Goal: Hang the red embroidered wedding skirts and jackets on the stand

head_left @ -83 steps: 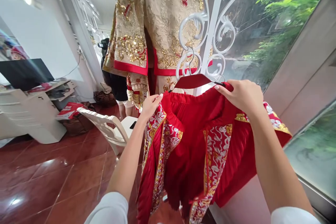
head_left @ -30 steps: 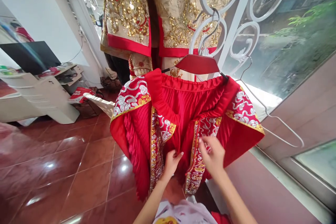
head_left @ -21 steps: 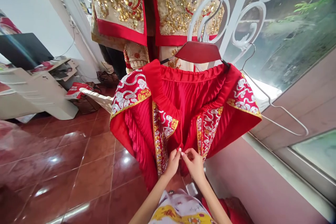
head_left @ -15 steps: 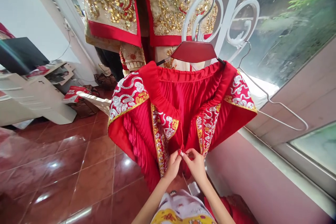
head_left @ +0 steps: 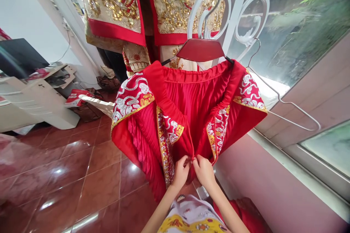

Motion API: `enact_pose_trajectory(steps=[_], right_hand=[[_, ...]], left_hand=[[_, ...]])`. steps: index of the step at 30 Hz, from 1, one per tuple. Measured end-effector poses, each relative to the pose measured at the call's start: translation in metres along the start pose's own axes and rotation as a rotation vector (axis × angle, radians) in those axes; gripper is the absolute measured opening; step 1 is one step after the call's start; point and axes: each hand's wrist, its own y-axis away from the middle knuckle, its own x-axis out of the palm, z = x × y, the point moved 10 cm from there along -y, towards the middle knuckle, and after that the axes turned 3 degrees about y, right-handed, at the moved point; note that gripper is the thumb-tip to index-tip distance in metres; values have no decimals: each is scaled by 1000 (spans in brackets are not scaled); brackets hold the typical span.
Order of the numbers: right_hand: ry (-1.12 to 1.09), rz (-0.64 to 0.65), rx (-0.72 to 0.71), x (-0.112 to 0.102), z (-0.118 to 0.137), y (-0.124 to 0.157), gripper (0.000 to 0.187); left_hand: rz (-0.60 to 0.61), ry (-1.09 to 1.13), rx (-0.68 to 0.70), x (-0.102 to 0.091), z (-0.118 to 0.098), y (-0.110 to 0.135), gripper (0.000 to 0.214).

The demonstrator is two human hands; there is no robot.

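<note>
Both grips are nearly closed, their fingertips drawn together at the lower front of a red garment (head_left: 188, 98). The left hand (head_left: 181, 172) pinches thin red cord (head_left: 192, 145) between thumb and fingers, with a small gap inside the curl. The right hand (head_left: 204, 171), just beside it, grasps the cord too, its fingers folded over; which strand each hand has is too small to tell. The garment hangs in front of the person, its waistband caught near both ends by the black clips of a dark red hanger (head_left: 201, 50), which hooks onto a white scrolled frame (head_left: 233, 22). Over to the far left, an open shelf (head_left: 67, 83) below a white tabletop (head_left: 52, 70) holds dark items, hard to make out. Near it, a red-and-white box (head_left: 76, 97) rests on a brown bag or basket (head_left: 89, 113), contents hidden.
</note>
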Motion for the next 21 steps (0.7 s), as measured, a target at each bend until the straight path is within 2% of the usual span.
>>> enact_pose_trajectory(steps=[3, 7, 12, 16, 21], right_hand=[[-243, 110, 39, 14, -5, -3, 27], [-420, 203, 121, 26, -9, -5, 27], [-646, 233, 247, 33, -8, 0, 25], [-761, 149, 270, 26, 5, -1, 27], [-864, 93, 223, -1, 45, -11, 27]], left_hand=[[-31, -31, 4, -7, 0, 0, 12], [-47, -80, 22, -13, 0, 0, 14], [-46, -158, 39, -12, 3, -3, 14], [-42, -236, 51, -8, 4, -8, 19], [-31, -360, 76, -6, -4, -14, 21]])
